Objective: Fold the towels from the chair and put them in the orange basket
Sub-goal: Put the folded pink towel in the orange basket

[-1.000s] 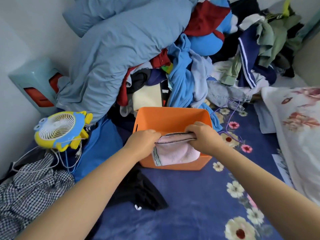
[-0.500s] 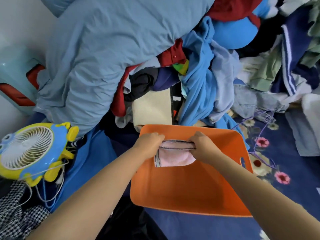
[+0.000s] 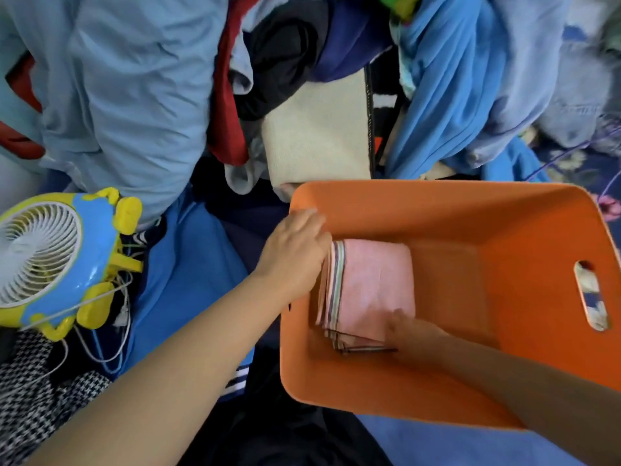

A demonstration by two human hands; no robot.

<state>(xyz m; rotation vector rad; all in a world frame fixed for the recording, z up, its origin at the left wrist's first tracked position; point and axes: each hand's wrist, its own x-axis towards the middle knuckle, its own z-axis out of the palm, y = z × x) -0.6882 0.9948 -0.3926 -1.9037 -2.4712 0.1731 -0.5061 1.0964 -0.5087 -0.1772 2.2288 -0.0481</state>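
Blue floral bedspread (image 3: 437, 445) under orange basket (image 3: 437, 210), heaped clothes (image 3: 117, 95), toy fan (image 3: 50, 260) (cords trailing).

One orange basket (image 3: 437, 210) sits at the lower right of the frame. One folded pink towel (image 3: 373, 287) lies inside it. Two hands show: the left hand (image 3: 292, 253) at the centre, the right hand (image 3: 413, 334) lower right. One blue and yellow fan (image 3: 50, 260) stands at the left edge. One cream cloth (image 3: 316, 136) shows at the upper centre.
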